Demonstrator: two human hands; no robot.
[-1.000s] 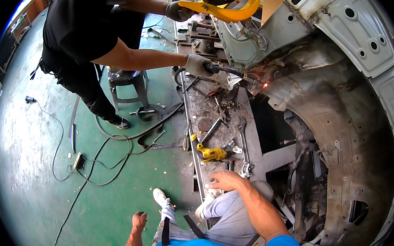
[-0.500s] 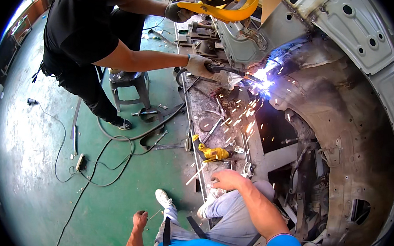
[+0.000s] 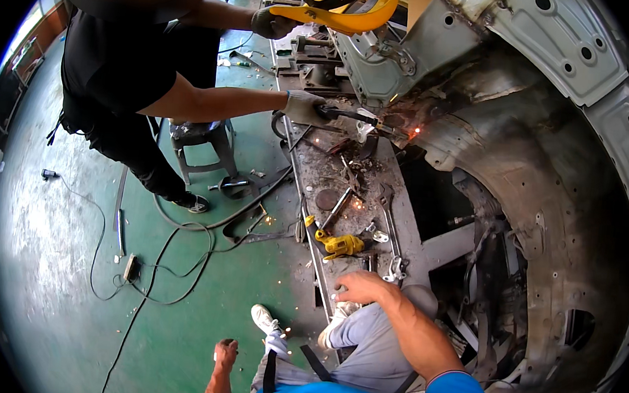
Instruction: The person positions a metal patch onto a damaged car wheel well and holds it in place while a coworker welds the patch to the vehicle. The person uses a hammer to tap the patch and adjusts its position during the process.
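Note:
My right hand (image 3: pixel 360 286) is over my bent knee, fingers curled. Something small and white shows by its fingertips, too small to name. Low over the green floor, my left hand (image 3: pixel 225 355) has its fingers folded in; whatever is inside, if anything, is hidden. Just beyond my right hand, a yellow and black power tool (image 3: pixel 339 244) lies on the metal bench (image 3: pixel 410 231). Across from me, a co-worker's gloved hand (image 3: pixel 306 109) grips a welding torch (image 3: pixel 351 115), its tip at a glowing orange spot on the car body panel (image 3: pixel 476 139). Their other glove (image 3: pixel 271 22) holds a yellow welding mask (image 3: pixel 360 21).
A wrench (image 3: pixel 389 214), a round disc (image 3: pixel 327 199) and metal scraps lie along the bench. Dark openings show in the car body on the right. A grey stool (image 3: pixel 203 144) stands by the co-worker; cables (image 3: pixel 209 251) loop over the green floor (image 3: pixel 192 313).
The bright welding arc and its spray of sparks have died down to an orange glow with a few scattered sparks. My hands have stayed nearly in place.

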